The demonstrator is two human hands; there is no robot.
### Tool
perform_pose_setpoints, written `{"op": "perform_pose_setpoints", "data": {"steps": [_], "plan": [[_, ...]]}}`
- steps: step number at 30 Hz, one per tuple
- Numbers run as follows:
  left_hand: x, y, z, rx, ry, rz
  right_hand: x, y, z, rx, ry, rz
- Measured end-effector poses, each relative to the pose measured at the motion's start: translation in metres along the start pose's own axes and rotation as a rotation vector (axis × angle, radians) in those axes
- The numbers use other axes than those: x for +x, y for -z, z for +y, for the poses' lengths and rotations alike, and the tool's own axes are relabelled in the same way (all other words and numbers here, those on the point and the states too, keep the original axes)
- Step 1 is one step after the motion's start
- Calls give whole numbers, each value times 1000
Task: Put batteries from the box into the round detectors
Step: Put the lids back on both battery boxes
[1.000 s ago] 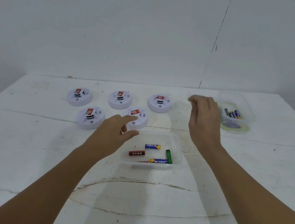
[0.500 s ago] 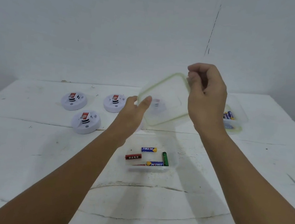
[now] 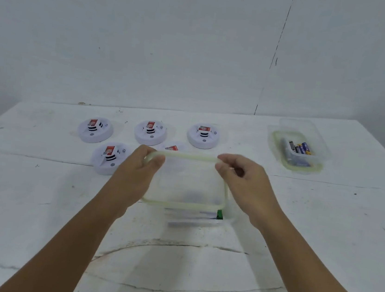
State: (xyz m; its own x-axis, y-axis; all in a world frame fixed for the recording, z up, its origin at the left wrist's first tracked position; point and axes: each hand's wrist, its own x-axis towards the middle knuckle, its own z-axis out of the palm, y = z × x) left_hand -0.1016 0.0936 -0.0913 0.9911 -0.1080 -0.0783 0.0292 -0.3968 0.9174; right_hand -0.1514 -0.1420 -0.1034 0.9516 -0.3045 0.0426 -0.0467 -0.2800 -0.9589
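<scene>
A white wall [image 3: 152, 31] is standing behind a white table [image 3: 34, 199] whose top is showing scuffs and a long curved crack near the front edge.

Both hands are holding a clear lid [image 3: 189, 182] with a pale green rim over the middle of the table. The left hand [image 3: 139, 173] is gripping the lid's far left corner, thumb on top and fingers curled under the rim. The right hand [image 3: 243, 181] is pinching the far right corner between thumb and fingers. The lid is lying roughly level, tilted a little toward the camera, and is blurred.

Under the lid's near edge a clear box [image 3: 197, 219] is sitting on the table. Only its front part is showing. Inside it, batteries [image 3: 220, 214] are lying flat: a green end is sticking out at the right, and some dark blurred shapes are showing beside it; how many there are I cannot tell.

Five round white detectors are lying on the table beyond the hands. Three are forming a far row: left detector [image 3: 95, 129], middle detector [image 3: 150, 132] and right detector [image 3: 203, 135]. A fourth detector [image 3: 108, 157] is lying nearer, just left of the left hand. A fifth detector [image 3: 172, 147] is showing only partly, past the lid's far edge. Each is showing a red patch and dark slots on top.

Far right, well apart from the hands, a second box [image 3: 320, 147] is resting on a green-rimmed lid and holding more batteries [image 3: 299, 149], blue and dark ones lying together.
</scene>
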Motion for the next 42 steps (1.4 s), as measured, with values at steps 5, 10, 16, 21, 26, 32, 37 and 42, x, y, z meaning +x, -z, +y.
{"op": "perform_pose_setpoints", "data": {"steps": [5, 10, 16, 21, 26, 32, 37, 42], "plan": [[-4, -6, -9, 155, -2, 8, -6, 0, 15, -50, -28, -7], [-8, -15, -22, 250, -6, 36, -6, 2, 23, -71, -39, 19], [-14, -19, -27, 242, 12, 44, -3, 4, 29, 58, -92, -6], [-15, -24, -28, 209, 20, 29, 0, 7, 30, 107, -134, -34], [-23, -27, -33, 175, 36, 35, -9, 5, 35, 166, -157, -58], [-26, -32, -28, 95, 57, 72, -10, -2, 37, 214, -199, -34], [-38, -30, -25, 52, 76, 258, -18, -3, 31, 283, -290, -88], [-64, -23, -30, 169, 42, 217, -23, 0, 22, 278, -303, -126]]}}
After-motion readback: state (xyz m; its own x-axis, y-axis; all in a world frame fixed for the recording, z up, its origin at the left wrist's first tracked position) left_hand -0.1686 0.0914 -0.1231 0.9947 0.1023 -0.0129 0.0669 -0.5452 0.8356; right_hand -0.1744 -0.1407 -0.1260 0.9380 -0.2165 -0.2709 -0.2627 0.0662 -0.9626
